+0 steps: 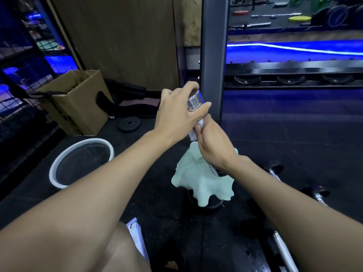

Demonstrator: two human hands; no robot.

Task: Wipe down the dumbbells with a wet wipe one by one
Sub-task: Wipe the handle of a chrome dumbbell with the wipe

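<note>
My left hand (177, 111) grips the chrome upper end of a dumbbell (193, 101) that I hold tilted above the floor. My right hand (213, 143) is wrapped round its handle with a white wet wipe (193, 134) under the fingers. The dumbbell's lower end (219, 171) peeks out dark below my right wrist. Under it, a pale green cloth (204, 183) lies draped over a black weight plate (212, 206) on the floor. More chrome dumbbells (275, 170) (319, 195) lie on the floor to the right.
A white-rimmed basin (59, 173) sits at the left. Behind it stands a cardboard box (82, 107), with a small black plate (129, 124) beside it. A grey rack post (214, 55) rises just behind my hands. A white packet (135, 236) lies by my knee.
</note>
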